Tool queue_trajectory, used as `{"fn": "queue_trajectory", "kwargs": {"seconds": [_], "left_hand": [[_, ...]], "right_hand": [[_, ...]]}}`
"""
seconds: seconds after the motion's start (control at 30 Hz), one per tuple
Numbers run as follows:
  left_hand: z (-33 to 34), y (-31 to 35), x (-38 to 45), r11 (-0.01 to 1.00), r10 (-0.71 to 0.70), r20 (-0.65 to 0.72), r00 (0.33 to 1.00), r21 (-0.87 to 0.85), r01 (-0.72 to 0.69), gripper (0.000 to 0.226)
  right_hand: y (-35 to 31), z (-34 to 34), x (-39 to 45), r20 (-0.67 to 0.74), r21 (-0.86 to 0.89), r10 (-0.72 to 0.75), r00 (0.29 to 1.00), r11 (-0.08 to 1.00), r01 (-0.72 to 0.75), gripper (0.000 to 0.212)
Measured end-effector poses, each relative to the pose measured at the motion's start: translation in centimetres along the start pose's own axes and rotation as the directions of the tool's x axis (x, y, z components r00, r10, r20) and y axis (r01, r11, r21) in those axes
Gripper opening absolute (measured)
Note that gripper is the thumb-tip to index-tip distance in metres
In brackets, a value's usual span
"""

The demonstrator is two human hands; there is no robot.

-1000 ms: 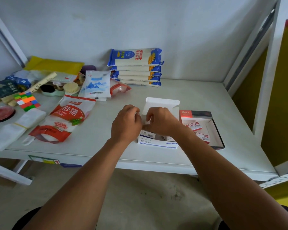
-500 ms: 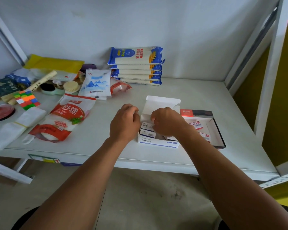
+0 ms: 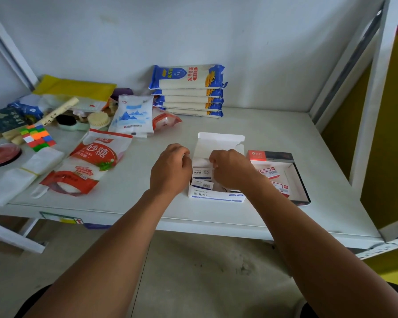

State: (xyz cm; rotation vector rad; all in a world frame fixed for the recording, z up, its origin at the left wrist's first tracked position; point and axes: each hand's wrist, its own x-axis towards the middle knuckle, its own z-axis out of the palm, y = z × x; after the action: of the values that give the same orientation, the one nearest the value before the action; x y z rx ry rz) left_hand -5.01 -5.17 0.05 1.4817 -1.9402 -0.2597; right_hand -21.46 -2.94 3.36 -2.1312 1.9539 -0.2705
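An open white carton with blue print sits near the front of the white shelf, its lid flap standing up at the back. Small white paper-clip boxes lie inside it. My left hand has curled fingers at the carton's left wall. My right hand reaches into the carton with fingers curled, pinching a small white box at its top edge. What its fingertips hold is partly hidden.
To the right lies an open black-and-red tray box with small red-and-white boxes. A red sugar bag, a white-blue pouch, stacked noodle packs, a colour cube and brushes crowd the left and back.
Both hands have drifted slightly apart and back over the carton. The right hand has lifted from low in the carton to its upper part.
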Motion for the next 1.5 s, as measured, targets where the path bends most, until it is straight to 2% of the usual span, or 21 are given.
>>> {"fn": "queue_trajectory", "kwargs": {"seconds": [0.07, 0.23, 0.47, 0.63, 0.8, 0.9, 1.1, 1.27, 1.37, 1.5], "left_hand": [[0.0, 0.2, 0.0, 1.000, -0.004, 0.003, 1.000, 0.003, 0.004, 0.017], [-0.1, 0.3, 0.0, 1.000, -0.012, 0.000, 1.000, 0.003, 0.012, 0.018], [0.0, 0.4, -0.2, 1.000, -0.029, -0.001, 1.000, 0.010, 0.029, 0.021], [-0.2, 0.4, -0.2, 1.000, -0.025, -0.004, 1.000, 0.008, 0.026, 0.020], [-0.5, 0.2, -0.1, 0.999, -0.033, -0.007, 0.999, 0.002, 0.033, 0.019], [-0.4, 0.2, -0.3, 0.999, -0.040, -0.005, 0.999, 0.002, 0.040, 0.020], [-0.3, 0.5, -0.4, 0.999, -0.034, -0.004, 0.999, 0.000, 0.034, 0.020], [-0.4, 0.6, -0.2, 0.999, -0.045, -0.003, 0.999, -0.005, 0.045, 0.019], [-0.4, 0.4, -0.2, 0.999, -0.044, -0.003, 0.999, 0.001, 0.044, 0.019], [-0.5, 0.1, -0.3, 1.000, -0.030, -0.007, 1.000, 0.001, 0.030, 0.019]], "right_hand": [[-0.1, 0.0, -0.1, 0.003, 0.034, 0.001, 1.000, 0.999, -0.001, 0.031], [-0.4, 0.3, 0.0, 0.158, 0.102, -0.051, 0.986, 0.994, 0.035, 0.025], [-0.9, 0.1, 0.2, 0.203, 0.035, -0.128, 0.971, 0.992, 0.123, 0.034], [-0.8, 0.4, -0.1, 0.151, 0.034, -0.149, 0.977, 0.989, 0.146, 0.032], [0.3, -0.6, 0.2, 0.105, 0.223, -0.074, 0.992, 0.974, 0.049, 0.044], [0.6, -1.5, 0.0, 0.139, 0.343, -0.057, 0.989, 0.939, 0.006, 0.056], [0.4, -1.9, -0.4, 0.060, 0.323, -0.074, 0.995, 0.945, 0.051, 0.039], [0.0, -1.4, -0.4, 0.130, 0.230, -0.068, 0.989, 0.973, 0.037, 0.015], [-0.2, -1.2, -0.6, 0.112, 0.164, -0.101, 0.989, 0.983, 0.082, 0.019], [-0.4, -1.0, -0.7, -0.032, 0.160, -0.126, 0.992, 0.979, 0.129, 0.030]]}}
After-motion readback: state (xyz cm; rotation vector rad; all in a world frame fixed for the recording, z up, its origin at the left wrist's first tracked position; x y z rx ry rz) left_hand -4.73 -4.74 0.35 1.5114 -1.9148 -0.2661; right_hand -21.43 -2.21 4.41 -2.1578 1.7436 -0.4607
